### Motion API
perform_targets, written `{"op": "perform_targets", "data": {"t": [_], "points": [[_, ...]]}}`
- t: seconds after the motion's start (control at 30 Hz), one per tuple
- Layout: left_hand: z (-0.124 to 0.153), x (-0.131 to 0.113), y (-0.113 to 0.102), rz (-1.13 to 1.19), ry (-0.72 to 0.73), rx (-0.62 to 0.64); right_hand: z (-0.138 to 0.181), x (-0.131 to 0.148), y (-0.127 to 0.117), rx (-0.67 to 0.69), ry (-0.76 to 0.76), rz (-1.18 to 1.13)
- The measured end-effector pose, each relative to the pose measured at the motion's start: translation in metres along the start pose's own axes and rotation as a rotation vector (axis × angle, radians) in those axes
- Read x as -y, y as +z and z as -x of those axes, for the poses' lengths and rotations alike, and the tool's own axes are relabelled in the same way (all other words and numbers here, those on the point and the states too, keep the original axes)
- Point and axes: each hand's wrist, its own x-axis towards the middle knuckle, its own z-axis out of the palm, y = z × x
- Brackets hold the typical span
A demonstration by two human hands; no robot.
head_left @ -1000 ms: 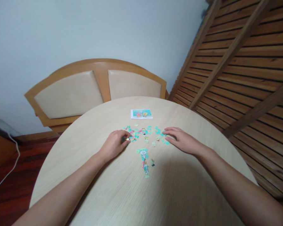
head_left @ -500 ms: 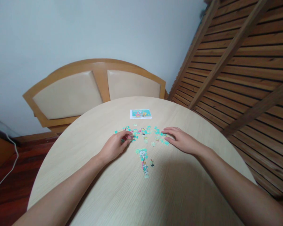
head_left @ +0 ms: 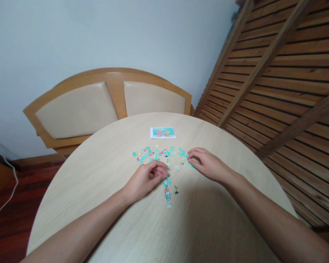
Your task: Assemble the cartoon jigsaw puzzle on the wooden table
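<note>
Several small turquoise and pink jigsaw pieces [head_left: 156, 153] lie scattered in the middle of a round pale wooden table [head_left: 104, 153]. A short joined strip of pieces [head_left: 167, 193] runs toward me below them. My left hand [head_left: 146, 179] rests beside the top of that strip, fingers curled together in a pinch on a small piece that I can barely see. My right hand [head_left: 208, 166] lies palm down at the right end of the scatter, fingers slightly bent, fingertips touching pieces there. A single tiny piece [head_left: 176, 190] sits right of the strip.
A small picture card [head_left: 162, 132] lies farther back on the table. Behind the table stands a curved wooden bench with two beige cushions [head_left: 106, 106]. Slatted wooden panels [head_left: 276, 73] fill the right side. A white cable [head_left: 8, 190] trails on the dark floor at left.
My left hand has moved right and toward me, from the left end of the scattered pieces to the top of the joined strip. My right hand stayed put, its fingers curling slightly.
</note>
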Motion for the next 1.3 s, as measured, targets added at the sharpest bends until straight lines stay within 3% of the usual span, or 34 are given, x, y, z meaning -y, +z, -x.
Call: {"op": "perform_targets", "data": {"t": [0.13, 0.27, 0.43, 0.6, 0.93, 1.3], "points": [[0.001, -0.003, 0.005, 0.007, 0.000, -0.034, -0.002, 0.033, -0.002, 0.020, 0.028, -0.067], [0.001, -0.004, 0.012, 0.056, 0.017, -0.055, 0.000, 0.067, 0.011, 0.070, 0.060, -0.375], [0.002, -0.004, 0.019, 0.070, 0.043, -0.080, 0.003, 0.081, 0.032, 0.170, 0.083, -0.663], [0.003, -0.004, 0.011, -0.116, 0.146, -0.040, 0.002, 0.071, 0.025, 0.176, 0.076, -0.566], [0.002, -0.004, -0.017, -0.570, 0.390, 0.285, 0.001, 0.058, 0.002, 0.252, 0.120, -0.254], [0.000, 0.000, -0.023, -0.653, 0.402, 0.312, 0.002, 0.059, -0.001, 0.269, 0.010, -0.156]]}}
